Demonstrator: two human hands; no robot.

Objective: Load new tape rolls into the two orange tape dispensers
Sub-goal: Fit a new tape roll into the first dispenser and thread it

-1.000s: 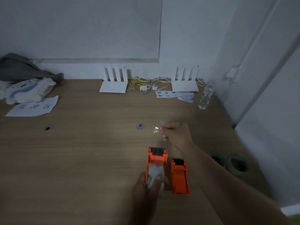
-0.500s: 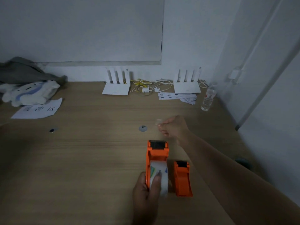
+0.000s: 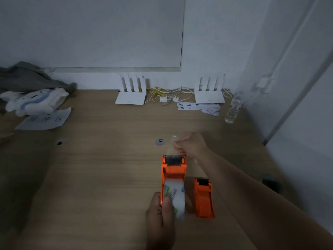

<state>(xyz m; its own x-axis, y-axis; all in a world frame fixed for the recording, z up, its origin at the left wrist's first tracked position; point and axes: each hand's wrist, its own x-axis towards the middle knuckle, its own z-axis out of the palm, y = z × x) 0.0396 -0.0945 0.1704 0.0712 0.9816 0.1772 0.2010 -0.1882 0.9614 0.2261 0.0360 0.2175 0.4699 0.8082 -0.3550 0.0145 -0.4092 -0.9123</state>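
An orange tape dispenser stands on the wooden desk with a clear tape roll seated in it. My left hand grips the dispenser's near end, thumb pressed on the roll. Beyond the dispenser's black cutter end, my right hand pinches the free end of the clear tape strip, which stretches from the cutter up to my fingers. A second, smaller orange dispenser sits just to the right with no roll in it.
Two white routers with a tangle of cables stand at the back wall. Paper slips and a water bottle are at the back right. A paper sheet, a soft toy and grey cloth lie far left. Dark tape rolls sit at the right edge.
The larger dispenser has slid away from me, ahead of the small one. My right hand has stayed just beyond its cutter, holding the tape end. The camera has tilted slightly.
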